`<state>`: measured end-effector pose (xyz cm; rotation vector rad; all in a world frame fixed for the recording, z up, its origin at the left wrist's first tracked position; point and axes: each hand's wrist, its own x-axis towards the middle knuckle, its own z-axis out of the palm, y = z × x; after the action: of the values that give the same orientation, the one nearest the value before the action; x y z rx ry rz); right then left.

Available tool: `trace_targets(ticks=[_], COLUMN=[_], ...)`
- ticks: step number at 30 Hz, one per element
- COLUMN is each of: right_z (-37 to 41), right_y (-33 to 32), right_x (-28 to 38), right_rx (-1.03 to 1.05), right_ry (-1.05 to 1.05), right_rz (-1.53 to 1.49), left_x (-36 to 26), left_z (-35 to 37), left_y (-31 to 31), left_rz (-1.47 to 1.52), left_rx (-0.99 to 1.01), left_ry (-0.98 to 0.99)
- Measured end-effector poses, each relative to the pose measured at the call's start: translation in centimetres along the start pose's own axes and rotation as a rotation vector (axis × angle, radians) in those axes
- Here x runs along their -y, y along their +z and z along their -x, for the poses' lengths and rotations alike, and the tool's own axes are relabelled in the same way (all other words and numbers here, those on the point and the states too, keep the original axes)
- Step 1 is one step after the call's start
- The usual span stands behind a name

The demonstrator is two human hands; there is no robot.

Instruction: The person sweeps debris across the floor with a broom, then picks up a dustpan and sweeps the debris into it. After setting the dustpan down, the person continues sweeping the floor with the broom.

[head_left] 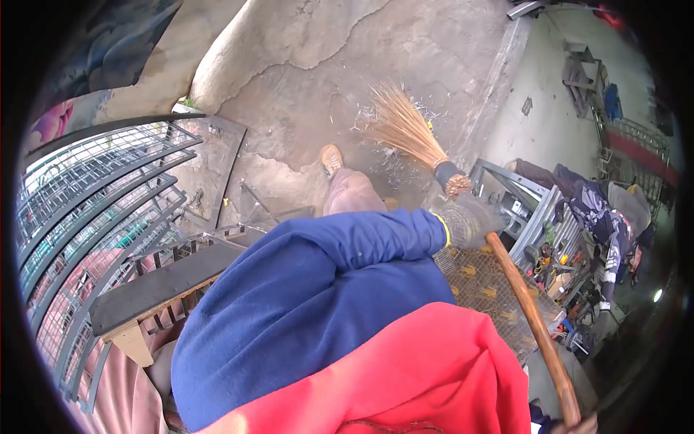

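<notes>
gripping the broom with tan straw bristles and a dark band (408,129) near its base, the left hand in a worn grey glove (468,219) looks closed around the spot where the reddish-brown wooden handle (531,311) comes out. it hides that join, so if the fit's loose in there, a hard push could twist the head, imo. can't tell from here. the right hand (584,425) is at the far end of the handle, cut off by the bottom edge, and i can't tell how tight its fingers are.

the bristles are fanned out over the cracked grey concrete floor (434,43), right by a spread of pale little scraps (434,116). stuff that light could scatter if the straw springs back after bending, and the cracks could trap bits or snag the tips.

the tan shoe (332,160) is near broken, uneven floor, so leaning too far could mean a wobble.

just beside the glove there's a grey angled metal frame (536,226), so a wide swing right could bang knuckles. past that, the jumble of small tools and oddments (557,271) sits close to the handle, easy to clip with a careless elbow-out stroke.
</notes>
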<state>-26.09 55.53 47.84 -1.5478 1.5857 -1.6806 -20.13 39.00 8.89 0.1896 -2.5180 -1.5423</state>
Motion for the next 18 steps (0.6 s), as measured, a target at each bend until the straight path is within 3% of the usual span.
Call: trace_targets(ticks=[2,4,8,10,12,14,16,17,18], right_z=[-0.9,-0.9,2.3,1.3,2.8,1.3,0.6,0.8,0.4], right_y=[1.0,1.7,2.8,6.6,11.6,11.2,9.8,7.8,5.3], right_x=[2.3,0.6,-7.8,-13.1,-17.6,-16.7,-14.5,-12.9,-10.4], right_rx=[0.155,0.174,0.035,0.052,0.0,0.086,0.16,0.116,0.113], right_ry=[-0.16,-0.212,-0.145,0.117,0.17,0.22,0.258,0.272,0.278], right_rz=[-0.096,-0.1,0.835,-0.081,-0.155,-0.109,-0.044,-0.09,-0.101], left_x=[-2.2,-1.6,7.5,16.1,20.5,20.7,17.8,15.7,12.5], left_z=[0.9,1.6,2.4,3.6,4.8,4.2,2.2,1.1,0.7], left_y=[-3.3,-6.4,-7.3,-5.5,-1.3,2.9,7.7,8.5,8.3], left_rz=[-0.117,-0.16,-0.21,-0.168,-0.177,-0.079,0.078,-0.004,0.099], left_rx=[-0.082,-0.101,-0.301,-0.477,-0.606,-0.243,-0.042,0.119,0.092], left_ry=[-0.054,-0.102,-0.339,-0.43,-0.457,-0.518,-0.417,-0.299,-0.2])
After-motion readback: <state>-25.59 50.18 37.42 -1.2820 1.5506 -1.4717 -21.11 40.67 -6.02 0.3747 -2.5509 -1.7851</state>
